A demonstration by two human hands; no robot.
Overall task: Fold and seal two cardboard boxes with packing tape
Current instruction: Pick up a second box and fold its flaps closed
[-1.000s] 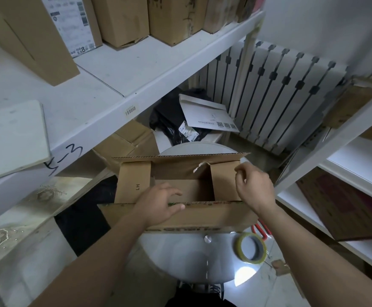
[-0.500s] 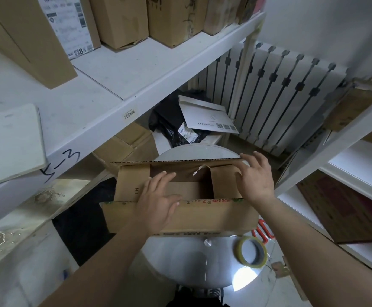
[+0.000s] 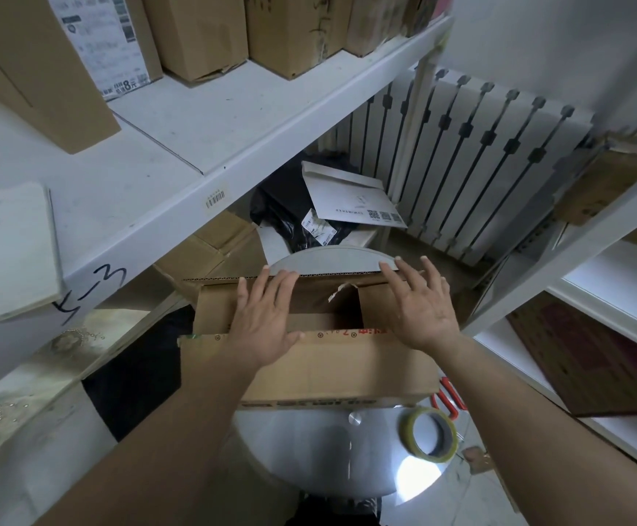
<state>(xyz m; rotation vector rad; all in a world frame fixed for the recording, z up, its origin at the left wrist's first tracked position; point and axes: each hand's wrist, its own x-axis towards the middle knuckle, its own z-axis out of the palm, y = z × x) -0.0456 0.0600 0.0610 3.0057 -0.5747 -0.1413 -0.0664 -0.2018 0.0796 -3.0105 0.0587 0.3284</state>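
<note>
An open brown cardboard box stands on a round grey table in front of me. Its two side flaps are folded inward; the near and far long flaps stand up. My left hand reaches over the box with straight fingers, its fingertips at the top edge of the far flap. My right hand does the same on the right, fingers spread, tips touching that far flap. A roll of clear packing tape lies flat on the table, near right of the box.
White shelving with cardboard boxes runs along the left, and a second shelf unit stands at the right. A white radiator is behind. Black bags and a white envelope lie beyond the table. Red-handled scissors peek out beside the box.
Both hands have let go of the inner side flaps, opened out and reached forward to the far long flap's top edge.
</note>
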